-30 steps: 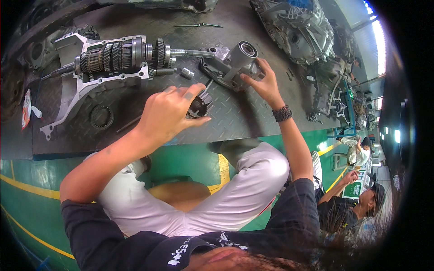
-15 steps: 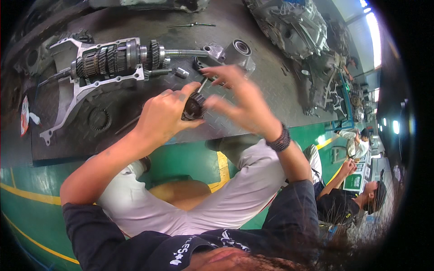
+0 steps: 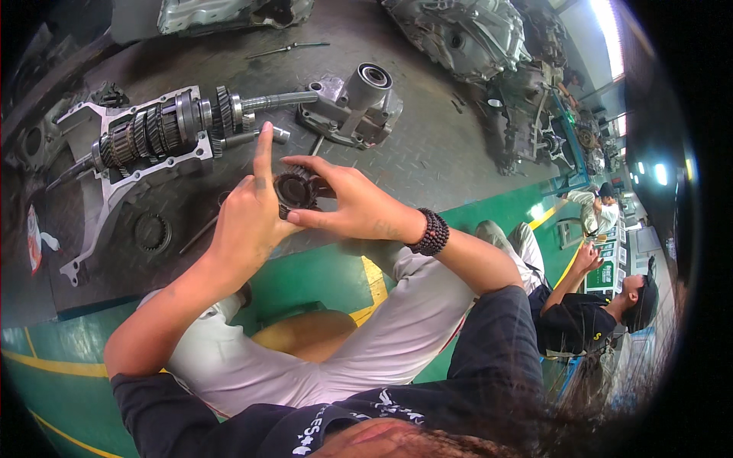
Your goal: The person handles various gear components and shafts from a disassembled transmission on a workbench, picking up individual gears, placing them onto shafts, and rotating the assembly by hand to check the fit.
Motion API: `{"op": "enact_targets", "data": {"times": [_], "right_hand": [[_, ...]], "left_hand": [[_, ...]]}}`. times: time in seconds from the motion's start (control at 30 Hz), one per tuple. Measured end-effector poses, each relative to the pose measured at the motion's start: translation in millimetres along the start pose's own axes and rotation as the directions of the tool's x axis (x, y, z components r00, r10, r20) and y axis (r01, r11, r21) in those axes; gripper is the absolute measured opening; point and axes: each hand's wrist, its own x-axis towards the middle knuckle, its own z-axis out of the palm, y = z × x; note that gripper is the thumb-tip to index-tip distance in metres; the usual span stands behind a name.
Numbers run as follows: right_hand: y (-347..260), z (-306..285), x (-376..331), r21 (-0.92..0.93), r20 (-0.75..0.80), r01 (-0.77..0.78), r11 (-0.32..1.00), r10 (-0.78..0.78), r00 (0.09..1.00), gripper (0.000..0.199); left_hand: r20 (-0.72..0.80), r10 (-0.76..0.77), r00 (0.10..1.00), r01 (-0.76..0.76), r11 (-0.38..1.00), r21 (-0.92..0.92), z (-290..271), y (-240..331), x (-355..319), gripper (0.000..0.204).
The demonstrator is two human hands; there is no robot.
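A dark toothed gear point(image 3: 295, 191) is held low over the near side of the workbench, its round face turned up toward me. My left hand point(image 3: 248, 217) grips its left side, with the index finger stretched up past it. Around the gear's right side curve the fingers and thumb of my right hand point(image 3: 347, 200). Just beyond my left fingertip lies a small metal cylinder point(image 3: 282, 136). Left of that, a shaft stacked with gears point(image 3: 156, 133) rests in an open half housing point(image 3: 114, 200). Past my right hand stands a grey metal housing with a round bearing point(image 3: 359, 99).
A toothed ring point(image 3: 153, 232) lies on the dark workbench point(image 3: 435, 149) at left, with a thin rod point(image 3: 200, 235) nearby. Large castings point(image 3: 458, 38) stand at the back. A tap wrench-like bar point(image 3: 289, 49) lies far off. Another person point(image 3: 588, 305) sits at right.
My right hand has come in from the right and closed on the gear. My left index finger has straightened upward. The bench scene has shifted left in view.
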Motion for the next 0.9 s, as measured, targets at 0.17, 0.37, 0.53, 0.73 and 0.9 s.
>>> {"op": "enact_targets", "data": {"times": [0.17,0.37,0.53,0.73,0.9], "right_hand": [[2.7,6.9,5.4,-0.005,-0.021,-0.028,1.000,0.028,0.999,0.079],[4.2,2.6,10.8,-0.045,0.040,0.053,0.998,-0.051,0.998,0.080],[2.4,-2.8,11.6,-0.058,0.075,0.021,0.998,-0.016,0.997,0.077],[-0.9,-0.3,9.0,-0.098,-0.035,0.047,0.994,-0.050,0.998,0.073],[-0.6,-9.0,11.2,-0.017,-0.087,0.014,1.000,-0.015,0.996,0.072]], "left_hand": [[0.003,0.002,1.000,-0.003,0.989,0.147,2.8,1.0,-4.3,0.148],[-0.024,-0.047,0.999,0.049,0.996,0.070,6.4,4.5,-1.1,0.146],[0.040,-0.111,0.993,0.106,0.987,0.119,10.1,11.0,-4.9,0.151],[-0.052,0.009,0.999,-0.005,0.997,0.082,5.0,11.0,-2.5,0.148],[-0.010,-0.066,0.998,0.066,0.997,0.042,-2.9,16.1,2.5,0.139]]}}
